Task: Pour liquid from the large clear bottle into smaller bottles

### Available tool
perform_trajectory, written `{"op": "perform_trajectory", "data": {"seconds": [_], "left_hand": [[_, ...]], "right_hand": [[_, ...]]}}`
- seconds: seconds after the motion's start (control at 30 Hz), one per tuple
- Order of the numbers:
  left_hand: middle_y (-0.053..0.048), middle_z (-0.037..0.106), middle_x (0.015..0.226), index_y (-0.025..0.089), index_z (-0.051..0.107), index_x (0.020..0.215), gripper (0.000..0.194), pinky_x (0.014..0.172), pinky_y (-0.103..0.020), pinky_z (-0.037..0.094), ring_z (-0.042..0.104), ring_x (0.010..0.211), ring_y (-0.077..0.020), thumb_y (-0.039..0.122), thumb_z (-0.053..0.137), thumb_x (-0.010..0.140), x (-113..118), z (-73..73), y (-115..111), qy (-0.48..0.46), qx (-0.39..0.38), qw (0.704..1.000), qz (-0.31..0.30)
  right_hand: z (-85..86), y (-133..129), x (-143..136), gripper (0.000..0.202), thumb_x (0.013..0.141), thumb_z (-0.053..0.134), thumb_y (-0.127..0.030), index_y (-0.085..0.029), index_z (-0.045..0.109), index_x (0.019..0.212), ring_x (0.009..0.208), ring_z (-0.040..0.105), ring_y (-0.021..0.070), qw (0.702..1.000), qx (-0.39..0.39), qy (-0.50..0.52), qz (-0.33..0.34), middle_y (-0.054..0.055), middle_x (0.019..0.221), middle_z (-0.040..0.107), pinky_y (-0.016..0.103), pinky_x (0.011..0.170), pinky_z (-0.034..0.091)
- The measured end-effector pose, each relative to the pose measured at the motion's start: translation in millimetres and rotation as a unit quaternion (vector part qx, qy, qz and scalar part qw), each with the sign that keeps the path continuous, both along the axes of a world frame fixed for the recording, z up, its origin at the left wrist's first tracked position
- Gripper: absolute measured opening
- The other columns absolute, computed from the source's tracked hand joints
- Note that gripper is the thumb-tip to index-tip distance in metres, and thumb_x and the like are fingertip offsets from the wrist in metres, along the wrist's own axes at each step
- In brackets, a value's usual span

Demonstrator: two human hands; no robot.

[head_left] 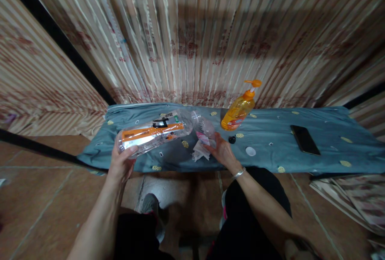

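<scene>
My left hand (122,160) is closed round the base of a large clear plastic bottle (155,134) with an orange and silver label. The bottle lies tilted in the air, its neck pointing right. My right hand (221,150) grips a smaller clear plastic bottle (204,127) with a pink and white label. The two bottles' mouths meet or nearly meet; whether they touch I cannot tell. Below the small bottle, a crumpled white tissue (201,152) lies on the cloth. Right of my right hand are a black cap (232,140) and a white round lid (250,151).
An orange pump bottle (239,111) with amber liquid stands behind my right hand. A black phone (304,140) lies farther right. Blue-green patterned cloth (325,123) covers the narrow bench. Striped curtains (192,43) hang behind it, with dark poles (60,39) at the sides.
</scene>
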State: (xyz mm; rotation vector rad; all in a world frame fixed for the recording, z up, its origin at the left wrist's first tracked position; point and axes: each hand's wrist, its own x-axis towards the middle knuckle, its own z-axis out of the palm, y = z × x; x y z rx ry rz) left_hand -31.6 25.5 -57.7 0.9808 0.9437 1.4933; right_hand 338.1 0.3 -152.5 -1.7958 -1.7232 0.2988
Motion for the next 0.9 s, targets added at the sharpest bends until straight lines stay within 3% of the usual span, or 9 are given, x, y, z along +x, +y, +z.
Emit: {"op": "perform_trajectory", "data": {"seconds": [0.2, 0.43, 0.9], "left_hand": [[-0.002, 0.082, 0.114, 0.027, 0.074, 0.113, 0.067, 0.088, -0.034, 0.07, 0.078, 0.099, -0.0231, 0.028, 0.105, 0.054, -7, -6.2, 2, -0.016, -0.008, 1.0, -0.004], [-0.005, 0.082, 0.114, 0.028, 0.072, 0.125, 0.076, 0.063, -0.032, 0.069, 0.08, 0.085, -0.0247, 0.032, 0.104, 0.056, -12, -8.3, 4, -0.006, -0.008, 1.0, -0.022], [-0.007, 0.081, 0.113, 0.028, 0.072, 0.128, 0.075, 0.057, -0.028, 0.066, 0.078, 0.085, -0.0252, 0.033, 0.102, 0.059, -6, -0.3, 0, 0.004, 0.015, 1.0, -0.02]], "right_hand": [[3.4, -2, -1, 0.058, 0.093, 0.078, -0.037, -0.012, 0.06, 0.143, 0.109, 0.083, 0.0393, 1.0, -0.006, 0.005, -0.002, 0.023, 0.12, 0.083, 0.05, 0.092, 0.068], [5.8, -3, -2, 0.061, 0.095, 0.076, -0.038, -0.01, 0.057, 0.146, 0.114, 0.082, 0.0399, 1.0, -0.021, 0.002, 0.005, 0.025, 0.126, 0.081, 0.051, 0.096, 0.067], [4.9, -4, -2, 0.06, 0.095, 0.076, -0.038, -0.01, 0.058, 0.145, 0.109, 0.082, 0.0386, 1.0, -0.027, -0.001, 0.007, 0.024, 0.124, 0.081, 0.052, 0.093, 0.067]]}}
